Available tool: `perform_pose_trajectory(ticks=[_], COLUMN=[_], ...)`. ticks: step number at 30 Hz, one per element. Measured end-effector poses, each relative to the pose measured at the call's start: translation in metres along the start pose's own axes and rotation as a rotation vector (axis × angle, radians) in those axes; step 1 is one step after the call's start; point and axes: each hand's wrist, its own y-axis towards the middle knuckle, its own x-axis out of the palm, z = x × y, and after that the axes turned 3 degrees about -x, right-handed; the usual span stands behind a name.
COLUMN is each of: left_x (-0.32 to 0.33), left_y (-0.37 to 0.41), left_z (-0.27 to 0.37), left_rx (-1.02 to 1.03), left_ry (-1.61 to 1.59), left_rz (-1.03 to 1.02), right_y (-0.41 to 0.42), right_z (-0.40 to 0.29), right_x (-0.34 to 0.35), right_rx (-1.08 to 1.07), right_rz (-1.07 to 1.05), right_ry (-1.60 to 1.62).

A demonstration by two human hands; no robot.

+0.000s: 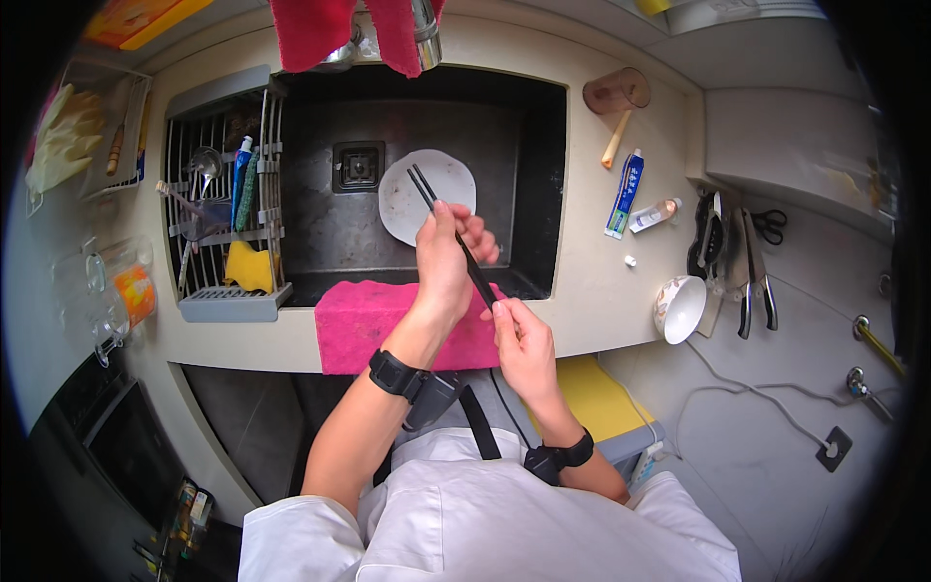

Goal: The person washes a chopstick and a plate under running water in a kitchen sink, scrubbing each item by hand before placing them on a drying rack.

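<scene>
A pair of black chopsticks slants between my two hands over the front of the sink. My left hand grips them partway along, thumb on top and some fingers spread. Nearer to me, my right hand pinches their lower end. The upper tips point over a white plate with small dark specks, lying in the dark sink beside the square drain. A pink cloth drapes over the front rim beneath my left wrist.
A drying rack at the left holds a ladle, a yellow cloth and toothpaste. On the right counter lie a tumbler, a toothpaste tube, a small bottle and a bowl. Knives hang beyond. Red cloths overhang the faucet.
</scene>
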Motion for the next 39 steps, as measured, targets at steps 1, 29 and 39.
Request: perform_pose_trajectory(ticks=[1, 29, 39], left_x=[-0.002, -0.070, -0.032], left_y=[-0.002, 0.065, 0.084], left_z=[-0.002, 0.166, 0.229], left_rx=[-0.037, 0.630, 0.906], left_ry=[-0.012, 0.158, 0.521], left_rz=[-0.005, 0.214, 0.205], right_y=[0.002, -0.004, 0.017], right_z=[-0.002, -0.031, -0.056], right_x=[0.000, -0.043, -0.025], right_rx=[0.081, 0.306, 0.401], right_rz=[-0.035, -0.222, -0.175], right_ry=[0.047, 0.502, 0.568])
